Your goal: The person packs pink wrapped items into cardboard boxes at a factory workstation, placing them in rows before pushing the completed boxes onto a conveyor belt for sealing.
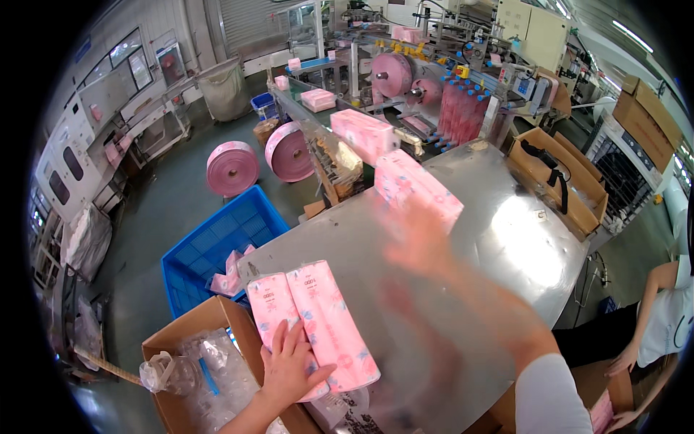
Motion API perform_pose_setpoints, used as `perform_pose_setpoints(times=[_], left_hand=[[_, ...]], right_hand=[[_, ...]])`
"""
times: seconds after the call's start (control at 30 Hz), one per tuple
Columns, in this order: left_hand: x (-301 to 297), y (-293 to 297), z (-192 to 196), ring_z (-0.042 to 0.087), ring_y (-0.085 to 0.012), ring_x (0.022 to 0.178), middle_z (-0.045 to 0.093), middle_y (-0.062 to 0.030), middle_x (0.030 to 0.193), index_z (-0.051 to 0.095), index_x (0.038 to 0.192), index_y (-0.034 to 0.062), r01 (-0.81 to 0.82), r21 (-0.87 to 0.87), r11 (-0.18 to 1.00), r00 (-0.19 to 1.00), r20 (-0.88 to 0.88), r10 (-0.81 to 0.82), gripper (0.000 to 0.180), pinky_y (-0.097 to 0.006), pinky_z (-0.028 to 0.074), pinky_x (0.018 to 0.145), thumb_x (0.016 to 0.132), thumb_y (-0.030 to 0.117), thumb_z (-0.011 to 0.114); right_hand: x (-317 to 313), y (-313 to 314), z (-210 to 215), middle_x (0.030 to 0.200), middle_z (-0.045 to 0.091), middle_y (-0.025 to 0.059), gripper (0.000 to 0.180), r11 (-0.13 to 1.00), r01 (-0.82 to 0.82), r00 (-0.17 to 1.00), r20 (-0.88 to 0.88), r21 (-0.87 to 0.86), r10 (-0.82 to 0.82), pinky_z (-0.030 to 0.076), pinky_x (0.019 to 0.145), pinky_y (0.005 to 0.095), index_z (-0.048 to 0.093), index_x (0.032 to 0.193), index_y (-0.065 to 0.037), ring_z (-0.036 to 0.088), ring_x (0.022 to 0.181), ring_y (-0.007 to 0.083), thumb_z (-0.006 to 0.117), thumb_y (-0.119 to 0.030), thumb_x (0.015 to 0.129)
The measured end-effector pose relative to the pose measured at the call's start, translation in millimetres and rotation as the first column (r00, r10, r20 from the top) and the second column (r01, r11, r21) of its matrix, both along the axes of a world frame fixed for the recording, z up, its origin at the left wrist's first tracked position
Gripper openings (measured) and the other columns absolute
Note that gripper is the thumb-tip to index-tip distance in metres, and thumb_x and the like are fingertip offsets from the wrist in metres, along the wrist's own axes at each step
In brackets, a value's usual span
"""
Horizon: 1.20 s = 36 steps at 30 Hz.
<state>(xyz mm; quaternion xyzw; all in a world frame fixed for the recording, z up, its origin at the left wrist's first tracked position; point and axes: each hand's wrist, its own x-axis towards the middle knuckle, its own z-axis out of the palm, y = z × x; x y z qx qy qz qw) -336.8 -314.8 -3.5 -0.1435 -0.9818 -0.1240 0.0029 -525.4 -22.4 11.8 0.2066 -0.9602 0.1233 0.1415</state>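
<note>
Two long pink tissue packs with a floral print lie side by side on the near left of the metal table (499, 239). My left hand (290, 362) rests on the left pack (271, 296), fingers spread, its thumb reaching onto the right pack (336, 329). Farther out, my right hand (419, 242) is smeared by motion at the near side of another pink tissue pack (423, 184). Whether its fingers grip that pack cannot be made out. Just behind, one more pink tissue pack (361, 134) sits at the end of the conveyor.
A blue crate (199, 239) with pink packs and a cardboard box (235, 318) of clear plastic bags stand left of the table. Pink film rolls (233, 168) are on the floor. An open carton (571, 206) is at the right, and a co-worker (658, 318) is at lower right.
</note>
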Motion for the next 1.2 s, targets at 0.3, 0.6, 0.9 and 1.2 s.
perform_pose_setpoints(times=[0.3,0.6,0.9,1.2], left_hand=[[-6,1,-11,0.028,-0.0362,0.131,0.036,-0.0131,0.139,0.059,0.083,0.0034,0.011,0.028,1.0,0.993,-0.12,-0.008,0.053,-0.065,0.033,0.083,0.071,0.054,0.067],[-17,-1,-9,0.029,-0.0352,0.13,0.038,-0.0139,0.138,0.059,0.086,0.0065,0.016,0.058,0.998,0.995,-0.098,-0.01,0.051,-0.062,0.033,0.083,0.069,0.054,0.069],[-31,-8,-15,0.025,-0.032,0.133,0.036,-0.0111,0.14,0.062,0.086,0.0061,-0.004,0.07,0.998,0.996,-0.093,0.011,0.046,-0.065,0.032,0.086,0.073,0.05,0.067],[-32,-45,-32,0.046,-0.0239,0.119,0.048,-0.0135,0.128,0.044,0.127,0.0013,-0.116,0.883,0.454,0.96,-0.017,0.28,0.052,-0.036,0.04,0.095,0.081,0.013,0.065]], right_hand=[[34,35,-55,0.122,0.049,0.0236,0.096,0.992,0.089,0.909,0.415,-0.087,-0.045,0.044,0.09,0.043,0.016,0.144,-0.013,0.054,0.107,0.0378,0.066,-0.048,0.07],[-109,34,24,0.117,0.055,0.0158,0.065,0.981,0.137,0.98,-0.164,0.135,-0.114,0.042,0.092,0.0446,0.046,0.128,-0.011,0.056,0.104,0.0332,0.062,-0.044,0.074],[-13,43,-30,0.126,0.044,0.0272,0.093,0.947,0.287,0.777,0.544,0.143,-0.317,0.044,0.091,0.0453,0.011,0.145,-0.011,0.05,0.111,0.0418,0.061,-0.044,0.073],[-3,55,16,0.098,0.064,0.0153,0.057,1.0,-0.025,0.976,0.219,0.009,0.022,0.047,0.08,0.0407,0.05,0.121,-0.004,0.062,0.092,0.0257,0.065,-0.04,0.079]])
